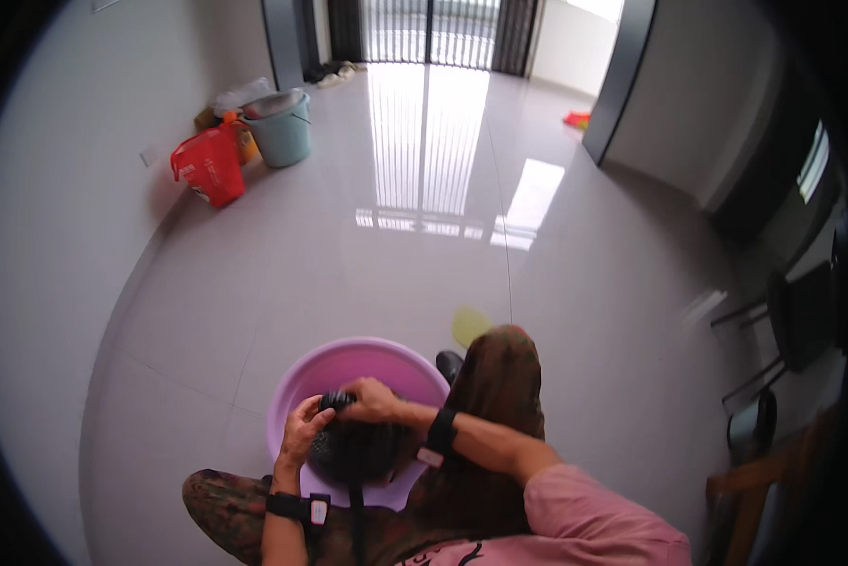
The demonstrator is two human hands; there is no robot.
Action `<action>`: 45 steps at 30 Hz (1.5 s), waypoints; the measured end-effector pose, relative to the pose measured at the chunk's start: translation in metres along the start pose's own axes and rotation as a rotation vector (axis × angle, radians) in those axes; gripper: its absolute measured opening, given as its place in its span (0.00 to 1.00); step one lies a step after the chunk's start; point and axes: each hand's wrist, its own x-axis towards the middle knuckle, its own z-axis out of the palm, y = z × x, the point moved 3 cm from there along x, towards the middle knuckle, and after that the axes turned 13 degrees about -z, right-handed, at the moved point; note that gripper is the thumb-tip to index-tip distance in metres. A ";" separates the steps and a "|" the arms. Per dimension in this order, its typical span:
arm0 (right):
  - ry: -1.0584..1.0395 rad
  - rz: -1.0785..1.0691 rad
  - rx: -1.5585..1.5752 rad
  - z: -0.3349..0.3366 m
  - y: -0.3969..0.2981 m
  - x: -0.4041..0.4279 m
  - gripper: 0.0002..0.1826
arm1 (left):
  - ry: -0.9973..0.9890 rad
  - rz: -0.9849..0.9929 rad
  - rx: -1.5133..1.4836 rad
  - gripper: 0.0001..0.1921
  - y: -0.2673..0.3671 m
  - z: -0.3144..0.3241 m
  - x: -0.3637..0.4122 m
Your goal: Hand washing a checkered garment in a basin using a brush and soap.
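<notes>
A pink-purple plastic basin [289, 385] stands on the floor between my knees. Over it, my left hand [301, 430] grips a small, shiny black object [335, 402] between thumb and fingers. My right hand [371, 400] has its fingers curled on the other end of the same object. What the object is, I cannot tell. Beneath my hands, dark contents [353, 453] fill the lower part of the basin; blur and shadow hide their detail. A black strap with a pale tag sits on each of my wrists.
A red bucket-shaped container [212, 168] and a light blue bucket [281, 131] stand by the left wall. Beyond my right knee lies a yellow-green disc-like item [470, 325]. A dark chair [802, 318] and a wooden piece of furniture [749, 509] are at the right.
</notes>
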 end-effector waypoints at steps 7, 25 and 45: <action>-0.001 -0.181 0.772 -0.018 -0.070 0.022 0.14 | 0.003 0.079 0.473 0.20 -0.048 -0.018 0.006; 0.261 -0.062 0.784 -0.010 -0.082 0.049 0.06 | 0.501 0.303 0.483 0.11 -0.092 -0.132 0.024; 0.392 0.084 0.812 -0.032 -0.045 0.014 0.20 | -0.065 0.399 -0.079 0.33 0.017 0.007 -0.017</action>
